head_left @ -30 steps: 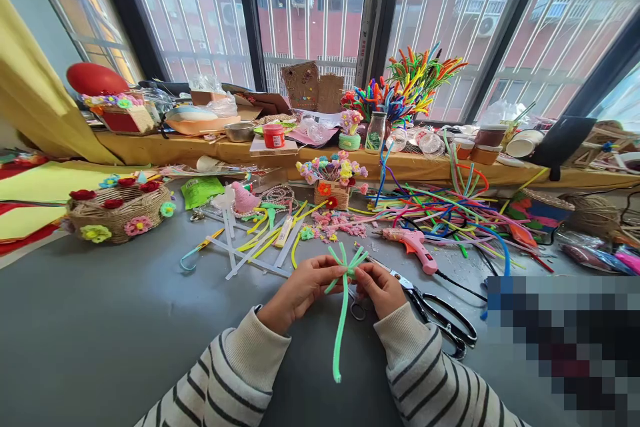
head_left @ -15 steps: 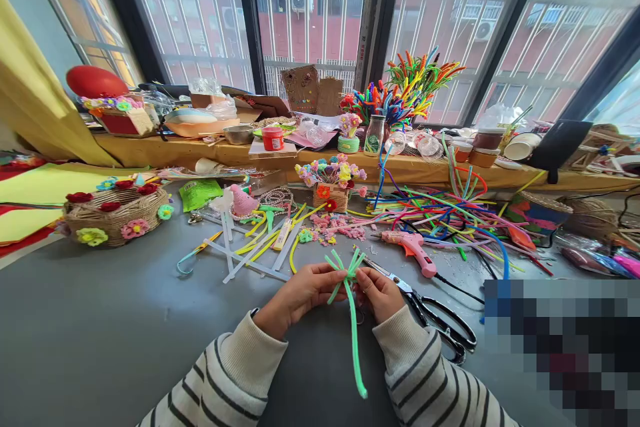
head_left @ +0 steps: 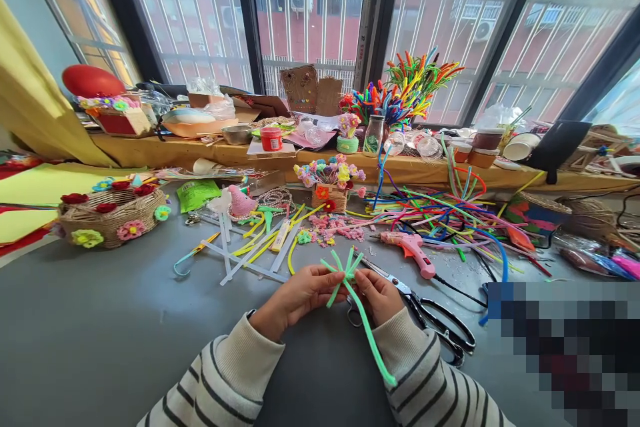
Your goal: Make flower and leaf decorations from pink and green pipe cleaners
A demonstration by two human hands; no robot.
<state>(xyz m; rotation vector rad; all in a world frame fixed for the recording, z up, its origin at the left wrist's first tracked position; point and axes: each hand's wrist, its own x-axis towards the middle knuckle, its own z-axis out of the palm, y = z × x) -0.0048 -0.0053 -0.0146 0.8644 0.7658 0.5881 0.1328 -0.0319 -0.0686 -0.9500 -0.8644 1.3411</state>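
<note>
Sitting at the far left, a woven basket (head_left: 111,217) stays clear of the work. At centre the left hand (head_left: 300,297) and right hand (head_left: 379,293) both pinch 1 green pipe cleaner (head_left: 363,320) at its crossing, above the table (head_left: 100,333); scissors (head_left: 430,320) lie just right.

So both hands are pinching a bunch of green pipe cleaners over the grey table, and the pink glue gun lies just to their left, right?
Not quite. In the head view the pink glue gun lies to the right of the hands, beyond the scissors. The left hand and right hand do pinch the green pipe cleaners over the grey table.
</note>
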